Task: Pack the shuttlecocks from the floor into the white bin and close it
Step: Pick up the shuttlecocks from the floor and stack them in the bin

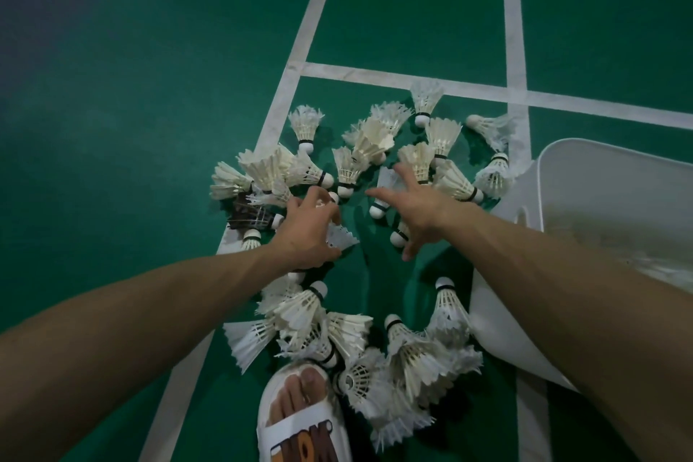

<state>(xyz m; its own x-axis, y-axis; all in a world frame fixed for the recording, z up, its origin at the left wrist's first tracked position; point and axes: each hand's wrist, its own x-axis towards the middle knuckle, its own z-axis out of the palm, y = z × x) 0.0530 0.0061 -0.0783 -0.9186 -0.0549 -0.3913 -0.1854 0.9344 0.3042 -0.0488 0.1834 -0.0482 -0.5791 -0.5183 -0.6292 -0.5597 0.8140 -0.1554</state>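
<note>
Several white feather shuttlecocks (371,142) lie scattered on the green court floor, in a far cluster and a near cluster (420,360). My left hand (307,232) grips a white shuttlecock (341,236) whose feathers stick out to the right of my palm. My right hand (416,206) is spread, fingers straight, over shuttlecocks (378,206) in the middle of the pile, holding nothing. The white bin (600,199) stands open at the right, its inside partly visible.
One dark-feathered shuttlecock (251,216) lies left of my left hand. My foot in a white slide sandal (300,420) is at the bottom centre, touching the near cluster. White court lines (412,81) cross the floor.
</note>
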